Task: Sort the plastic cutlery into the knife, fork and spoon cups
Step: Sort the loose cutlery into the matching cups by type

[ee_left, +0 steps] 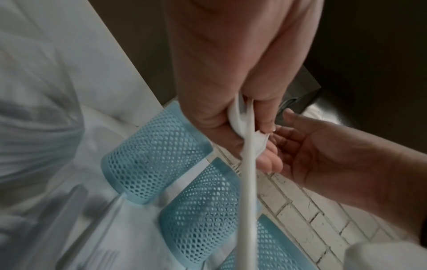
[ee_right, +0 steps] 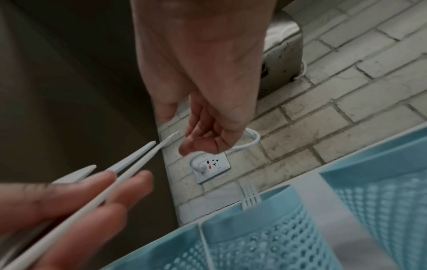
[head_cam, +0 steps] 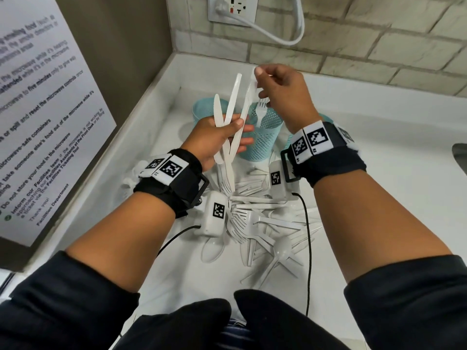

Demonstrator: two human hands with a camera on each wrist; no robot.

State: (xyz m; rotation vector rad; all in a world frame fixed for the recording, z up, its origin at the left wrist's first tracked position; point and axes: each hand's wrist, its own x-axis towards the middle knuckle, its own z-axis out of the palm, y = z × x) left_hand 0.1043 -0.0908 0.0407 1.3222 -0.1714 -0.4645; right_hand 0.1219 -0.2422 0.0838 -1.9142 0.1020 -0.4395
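The left hand (head_cam: 214, 142) holds a small bunch (head_cam: 231, 117) of white plastic cutlery, its fingers curled around the middle so the pieces fan out and each can be picked. About three ends stick up, and at least one looks like a knife; some fork tips hang down below the hand. The right hand (head_cam: 283, 89) pinches the top end of one piece (head_cam: 249, 97) with thumb and finger, most likely to pull it free of the bunch and drop it in its cup. Three blue mesh cups (ee_left: 157, 160) stand in a row just behind the hands, close by so each drop is short. One fork (head_cam: 260, 111) stands in the middle cup (head_cam: 265, 137); what is inside the other two cannot be seen. A big pile (head_cam: 260, 223) of forks and spoons lies on the white counter (head_cam: 379, 173) under the wrists, too jumbled to count, so most of the sorting is not yet done.
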